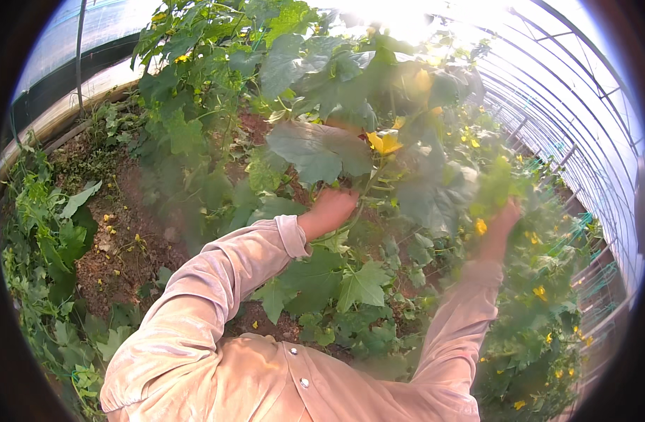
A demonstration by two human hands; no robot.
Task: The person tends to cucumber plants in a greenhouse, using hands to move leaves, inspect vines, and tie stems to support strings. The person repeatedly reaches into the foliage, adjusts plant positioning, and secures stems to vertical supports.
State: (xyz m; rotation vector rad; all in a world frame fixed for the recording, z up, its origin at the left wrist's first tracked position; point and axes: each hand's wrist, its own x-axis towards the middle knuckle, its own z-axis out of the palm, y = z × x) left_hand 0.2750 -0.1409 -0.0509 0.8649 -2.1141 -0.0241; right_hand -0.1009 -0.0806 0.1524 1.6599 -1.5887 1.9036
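Observation:
Large-leaved climbing vines with yellow flowers stand before me. My left hand (333,210) is curled at a green vine stem (361,205), just below a broad leaf (317,150); whether its fingers grip the stem is hard to tell. A bright yellow flower (384,143) is a little above and to the right of this hand. On the right, my right hand (507,212) is raised among the foliage, blurred and partly hidden by a green leaf (494,184) at its fingers. Another yellow flower (480,227) is beside its wrist.
Arched metal tubes (560,79) carry the plastic cover of a greenhouse on the right. Brown soil (127,232) with fallen yellow petals lies at the left, near more vines (48,242). A thin upright pole (80,58) stands at the upper left. Green netting or twine (581,227) hangs at the right.

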